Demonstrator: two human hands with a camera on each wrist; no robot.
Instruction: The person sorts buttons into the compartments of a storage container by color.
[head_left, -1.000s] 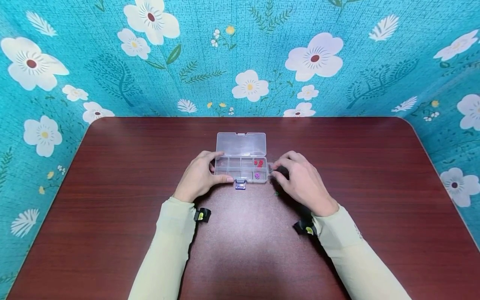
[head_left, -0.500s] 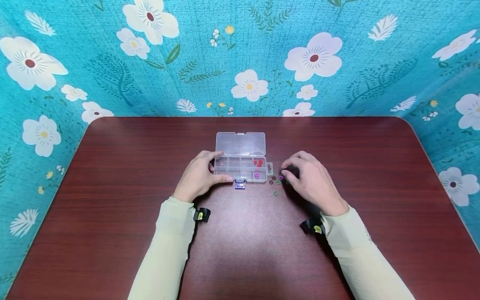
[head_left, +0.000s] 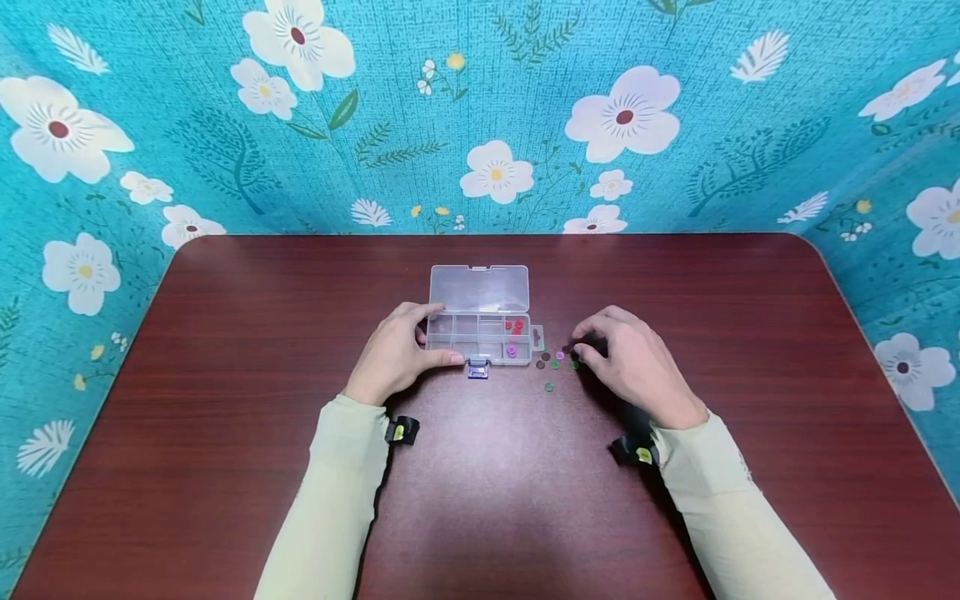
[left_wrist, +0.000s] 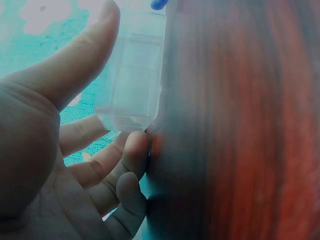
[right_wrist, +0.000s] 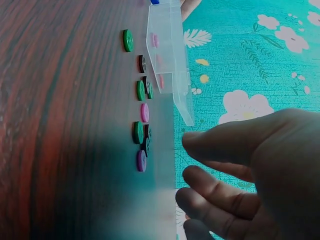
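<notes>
My left hand [head_left: 397, 354] grips the left end of a transparent compartment box [head_left: 491, 349], thumb at the front edge and forefinger at the back. The box's lid [head_left: 480, 289] is laid back. Red buttons [head_left: 517, 326] occupy the back right compartment, and purple ones [head_left: 512, 351] the front right. Beside the box's right end, loose buttons lie on the table: green [right_wrist: 128, 40], pink [right_wrist: 144, 112], purple [right_wrist: 142, 161] and several dark ones [right_wrist: 142, 63]. Over these hovers my right hand [head_left: 637, 367], thumb and fingers apart in the right wrist view, nothing visible between them.
A blue latch [head_left: 477, 368] hangs at the box's front edge, and a slotted tab [head_left: 537, 337] sticks out on its right. The dark red wooden table [head_left: 480, 500] ends at the back against a turquoise flowered cloth [head_left: 420, 183].
My right hand has moved right, away from the box's end, uncovering the tab and the loose buttons on the table. The left hand keeps its grip on the box.
</notes>
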